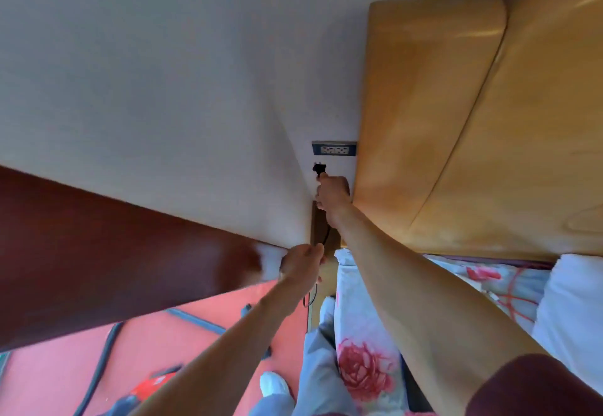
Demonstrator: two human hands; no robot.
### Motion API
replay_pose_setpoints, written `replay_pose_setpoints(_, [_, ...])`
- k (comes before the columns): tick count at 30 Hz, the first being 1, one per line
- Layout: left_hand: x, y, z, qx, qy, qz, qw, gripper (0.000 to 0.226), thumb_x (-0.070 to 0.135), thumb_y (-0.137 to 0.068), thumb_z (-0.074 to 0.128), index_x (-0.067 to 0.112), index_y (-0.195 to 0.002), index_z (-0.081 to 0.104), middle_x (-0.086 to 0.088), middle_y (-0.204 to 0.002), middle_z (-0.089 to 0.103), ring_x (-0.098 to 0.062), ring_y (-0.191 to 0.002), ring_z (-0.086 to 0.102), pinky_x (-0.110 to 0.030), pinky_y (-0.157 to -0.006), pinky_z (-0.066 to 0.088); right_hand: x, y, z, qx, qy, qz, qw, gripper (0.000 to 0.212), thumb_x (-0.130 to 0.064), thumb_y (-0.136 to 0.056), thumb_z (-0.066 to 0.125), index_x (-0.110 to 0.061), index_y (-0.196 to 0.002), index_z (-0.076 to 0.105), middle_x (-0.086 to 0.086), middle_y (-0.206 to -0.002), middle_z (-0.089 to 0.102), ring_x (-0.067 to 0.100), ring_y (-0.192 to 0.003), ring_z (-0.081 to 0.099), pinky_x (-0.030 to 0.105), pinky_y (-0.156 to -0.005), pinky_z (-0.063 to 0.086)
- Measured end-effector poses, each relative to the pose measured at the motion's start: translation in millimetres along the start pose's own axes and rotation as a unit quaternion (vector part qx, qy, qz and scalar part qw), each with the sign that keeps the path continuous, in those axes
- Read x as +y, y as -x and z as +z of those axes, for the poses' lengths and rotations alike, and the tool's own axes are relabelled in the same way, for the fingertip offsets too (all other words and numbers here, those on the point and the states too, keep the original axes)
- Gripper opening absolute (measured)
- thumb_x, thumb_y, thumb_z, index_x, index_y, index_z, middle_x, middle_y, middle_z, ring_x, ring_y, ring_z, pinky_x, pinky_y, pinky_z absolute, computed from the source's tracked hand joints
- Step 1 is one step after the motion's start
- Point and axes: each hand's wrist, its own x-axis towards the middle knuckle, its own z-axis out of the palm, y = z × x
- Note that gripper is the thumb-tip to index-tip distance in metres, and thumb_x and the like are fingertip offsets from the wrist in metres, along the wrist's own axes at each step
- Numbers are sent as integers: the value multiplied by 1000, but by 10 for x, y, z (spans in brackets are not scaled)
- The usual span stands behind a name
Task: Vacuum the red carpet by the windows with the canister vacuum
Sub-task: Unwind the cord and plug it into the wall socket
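My right hand grips the black plug of the vacuum's cord, holding it just below the wall socket, prongs apart from it. The black cord runs down from the plug to my left hand, which is curled round it lower down near the wall corner. On the red carpet at the bottom left lies the red canister vacuum with its dark hose and grey wand.
A padded tan headboard stands right of the socket. The bed with a floral cover and a white pillow fills the lower right. A dark wooden panel juts out on the left. My white shoe is on the carpet.
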Motion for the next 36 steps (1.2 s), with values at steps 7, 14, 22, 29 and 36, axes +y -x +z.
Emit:
replay_pose_setpoints(7, [127, -420, 208, 82, 7, -22, 996, 33, 21, -93, 52, 23, -62, 61, -15, -86, 74, -36, -91, 69, -43, -84, 55, 39, -648, 117, 102, -93, 9, 990, 44, -39, -101, 46, -5, -123, 64, 9, -110, 64, 22, -88, 59, 35, -77, 50])
replay_pose_setpoints(14, [127, -847, 232, 123, 53, -54, 990, 26, 20, -78, 58, 19, -51, 55, -15, -73, 65, -39, -82, 61, -37, -72, 49, 168, -1159, 411, 183, -106, -10, 977, 28, -29, -104, 47, -7, -108, 64, 12, -102, 72, 29, -94, 68, 46, -88, 56])
replay_pose_setpoints(22, [150, -975, 181, 136, 26, -29, 990, 20, 11, -92, 52, 20, -84, 69, 5, -75, 61, -16, -77, 54, -20, -61, 37, 230, -1475, 528, 234, -88, -16, 968, 29, -25, -105, 44, -7, -113, 66, 8, -99, 73, 17, -83, 60, 26, -64, 39])
replay_pose_setpoints(29, [122, -976, 258, 116, 26, -23, 993, 20, 12, -91, 51, 14, -91, 71, 5, -70, 57, -22, -76, 57, -24, -63, 39, 294, -1474, 485, 263, -73, -71, 960, 30, -22, -105, 43, -3, -111, 66, 11, -93, 73, 14, -76, 57, 15, -58, 36])
replay_pose_setpoints(36, [169, -919, 269, 89, 29, -15, 995, 32, 6, -89, 52, 19, -60, 55, 4, -54, 45, -17, -62, 43, -30, -62, 34, 291, -1441, 424, 250, -10, -96, 963, 31, -22, -105, 44, 0, -110, 67, 14, -94, 73, 14, -74, 58, 14, -56, 32])
